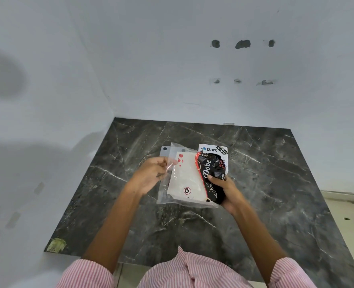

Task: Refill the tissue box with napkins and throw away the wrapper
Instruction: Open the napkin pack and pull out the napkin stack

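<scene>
Napkin pack, black "Dove" wrapper, held above marble table centre; right hand fingers clamp its 3 o'clock edge, left hand pinches clear film at 9 o'clock; "Dart" box at 12 o'clock

"Dove" – black wrapper; "Dart", "SOFTWARE ENGINEER" – white box behind it.
</scene>
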